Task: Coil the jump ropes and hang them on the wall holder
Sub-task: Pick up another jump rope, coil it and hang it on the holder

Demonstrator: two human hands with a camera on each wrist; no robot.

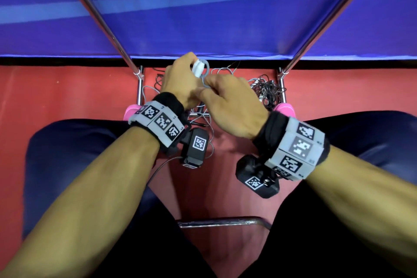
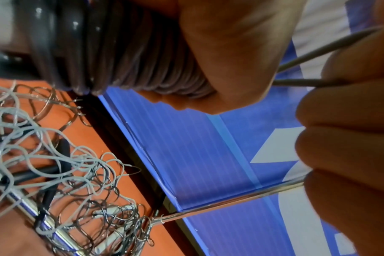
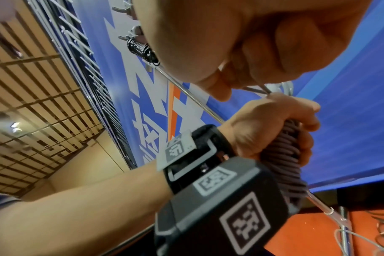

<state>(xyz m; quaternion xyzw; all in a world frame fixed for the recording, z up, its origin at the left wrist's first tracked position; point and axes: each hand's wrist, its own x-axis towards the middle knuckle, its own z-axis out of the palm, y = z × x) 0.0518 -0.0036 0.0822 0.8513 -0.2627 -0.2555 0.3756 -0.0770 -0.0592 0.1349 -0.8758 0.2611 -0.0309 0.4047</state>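
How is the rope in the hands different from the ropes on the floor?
The held rope is wound in tight, neat loops in the left hand; the floor ropes sprawl in a loose tangle. The held rope is all grey; the floor ropes mix pale and dark. Both are thin cords.

The head camera looked steeply down at the left hand, right hand and floor. Both wrist cameras sat close beneath the hands, facing the blue wall, which all views shared.
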